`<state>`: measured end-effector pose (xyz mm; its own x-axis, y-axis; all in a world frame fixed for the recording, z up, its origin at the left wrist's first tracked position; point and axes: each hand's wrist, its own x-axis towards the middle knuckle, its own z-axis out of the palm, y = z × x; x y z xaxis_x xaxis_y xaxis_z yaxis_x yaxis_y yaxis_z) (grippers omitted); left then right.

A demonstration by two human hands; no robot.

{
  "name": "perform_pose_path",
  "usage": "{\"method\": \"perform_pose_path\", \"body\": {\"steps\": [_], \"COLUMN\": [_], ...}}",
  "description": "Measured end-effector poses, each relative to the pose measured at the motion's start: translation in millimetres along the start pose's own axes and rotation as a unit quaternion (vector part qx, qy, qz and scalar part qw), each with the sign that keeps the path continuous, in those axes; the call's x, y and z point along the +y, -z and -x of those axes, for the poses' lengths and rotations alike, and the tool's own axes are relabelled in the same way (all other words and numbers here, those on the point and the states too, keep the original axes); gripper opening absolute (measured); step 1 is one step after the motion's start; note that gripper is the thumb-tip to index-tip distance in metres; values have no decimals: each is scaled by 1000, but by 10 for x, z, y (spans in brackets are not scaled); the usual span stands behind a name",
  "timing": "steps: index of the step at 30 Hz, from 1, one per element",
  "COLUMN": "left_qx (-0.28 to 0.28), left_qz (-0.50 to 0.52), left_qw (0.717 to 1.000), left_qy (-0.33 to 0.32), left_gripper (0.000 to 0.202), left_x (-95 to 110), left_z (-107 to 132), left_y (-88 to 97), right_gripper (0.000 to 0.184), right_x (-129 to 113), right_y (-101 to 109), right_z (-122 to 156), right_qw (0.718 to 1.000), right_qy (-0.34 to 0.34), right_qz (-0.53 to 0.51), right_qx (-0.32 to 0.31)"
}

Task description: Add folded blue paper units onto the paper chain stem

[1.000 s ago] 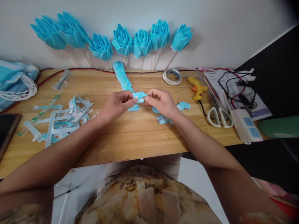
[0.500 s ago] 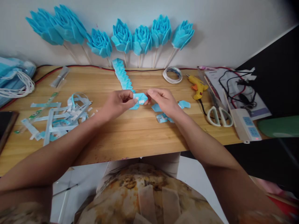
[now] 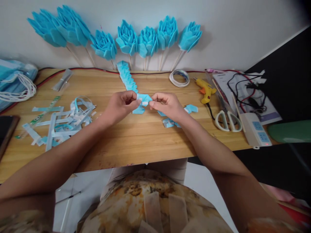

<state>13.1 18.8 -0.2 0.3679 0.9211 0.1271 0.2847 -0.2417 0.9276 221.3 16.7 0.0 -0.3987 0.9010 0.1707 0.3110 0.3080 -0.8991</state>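
A small folded blue fabric petal with a white strip of tape on it is held between my two hands over the table. My left hand pinches its left end between thumb and fingers. On the other side, the thumb and fingers of my right hand are closed on its pointed right end. Just behind lies a row of overlapping folded blue pieces, running back toward the wall. More taped blue pieces rest under and beside my right wrist.
Several blue fabric flowers on sticks lean against the wall. Cut strips lie at left, near a phone. To the right are a tape roll, a yellow glue gun, scissors and a power strip.
My right fingers have closed in on the petal's right end, with the thumb now lower. The petal has tilted and shifted slightly left.
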Motion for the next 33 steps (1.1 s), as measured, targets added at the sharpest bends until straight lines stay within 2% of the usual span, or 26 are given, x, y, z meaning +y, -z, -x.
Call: {"method": "perform_pose_path", "body": {"steps": [3, 6, 8, 11, 14, 18, 27, 33], "left_qx": [58, 122, 109, 77, 78, 77, 83, 69], "left_qz": [38, 18, -8, -25, -33, -51, -78, -69], "left_qw": [998, 992, 993, 996, 996, 995, 993, 995], "left_qy": [-7, -36, -47, -48, -38, -27, -36, -23], "left_gripper": [19, 24, 26, 19, 13, 14, 12, 13], "left_x": [50, 112, 135, 115, 52, -3, 47, 18], "left_z": [17, 62, 94, 113, 98, 87, 115, 98], "left_y": [-15, -50, -84, -130, -154, -158, -177, -174], "right_gripper": [20, 18, 18, 19, 20, 20, 17, 16], "right_x": [2, -18, -41, -69, -70, -32, 31, 34], "right_y": [-22, -59, -91, -144, -190, -222, -243, -243], "right_z": [-5, -4, 4, 25, 45, 52, 54, 52], "right_qw": [999, 995, 991, 986, 982, 976, 959, 960], "right_qy": [-3, 0, 11, 33, 58, 93, 133, 128], "right_qz": [15, 49, 76, 105, 122, 144, 212, 220], "right_qx": [36, 85, 109, 126, 130, 134, 130, 117]}}
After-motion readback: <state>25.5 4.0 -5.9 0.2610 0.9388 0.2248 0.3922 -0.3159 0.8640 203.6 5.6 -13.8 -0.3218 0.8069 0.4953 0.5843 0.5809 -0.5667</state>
